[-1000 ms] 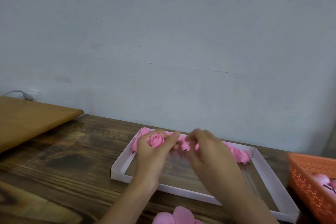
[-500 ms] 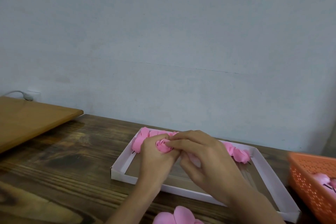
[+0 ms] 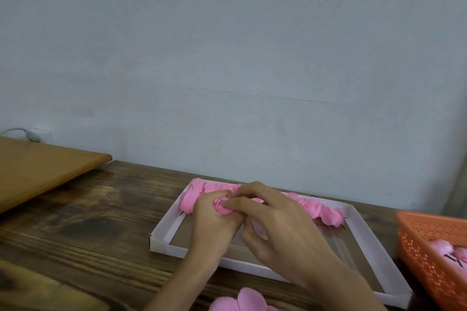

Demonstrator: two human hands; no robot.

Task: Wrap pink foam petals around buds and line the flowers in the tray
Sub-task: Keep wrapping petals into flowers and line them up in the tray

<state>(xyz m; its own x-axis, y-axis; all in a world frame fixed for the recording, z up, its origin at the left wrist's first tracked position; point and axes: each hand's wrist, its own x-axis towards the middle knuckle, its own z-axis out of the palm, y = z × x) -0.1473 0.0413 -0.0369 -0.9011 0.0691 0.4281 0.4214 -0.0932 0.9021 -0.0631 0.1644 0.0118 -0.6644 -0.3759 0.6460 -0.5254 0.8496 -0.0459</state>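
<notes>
The dark wooden table (image 3: pixel 83 230) carries the white tray (image 3: pixel 161 243), which lies lengthwise in front of the person, probably so that both arms can reach over its near wall. The orange basket (image 3: pixel 424 255) stands just beside the tray's right end. It seems to serve as the stock, since pale pink buds (image 3: pixel 443 247) lie inside it.

The right hand (image 3: pixel 280 222) and the left hand (image 3: pixel 212 219) meet above the tray's far left part. The left hand's fingers curl round the half-wrapped flower (image 3: pixel 222 206) from the left, cupping it like a holder. The right hand's fingers bend over it from the right and pinch the pink foam against it, most likely pressing an outer layer down so it stays wound.

The finished flowers (image 3: pixel 326 212) lie in a row touching the tray's far wall, heads side by side. This leaves the tray's middle and near strip for later rows. Loose pink petals (image 3: pixel 240 302) wait on the table just in front of the tray's near wall, within easy reach.

The hands cover the middle of the row, so the flowers cannot be counted. Whether the half-wrapped flower rests on the tray floor or is held above it cannot be told. The right thumb is mostly hidden. The picture's edge cuts off the basket and the loose petals.
</notes>
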